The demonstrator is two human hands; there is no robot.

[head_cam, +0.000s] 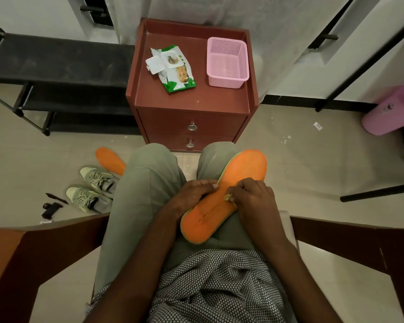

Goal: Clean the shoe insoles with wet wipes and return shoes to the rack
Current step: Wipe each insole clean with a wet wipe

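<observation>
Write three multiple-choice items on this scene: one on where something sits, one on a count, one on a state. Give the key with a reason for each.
1. Where does the pink basket stand?
A. On the floor beside the shoes
B. On top of the brown cabinet, right of the wet wipes pack
C. On the black rack

2. How many orange insoles are in view?
A. One
B. Two
C. Four

3. What state is the flap of the wet wipes pack in?
A. Folded open
B. Sealed shut
C. Torn off and lying on the floor

Key:
1. B, the basket stands on the cabinet top with the pack to its left.
2. B, one insole on the lap lies between the left hand and the right hand, and a second insole on the floor lies by the shoes.
3. A, the white flap is folded out to the pack's left side.
</observation>
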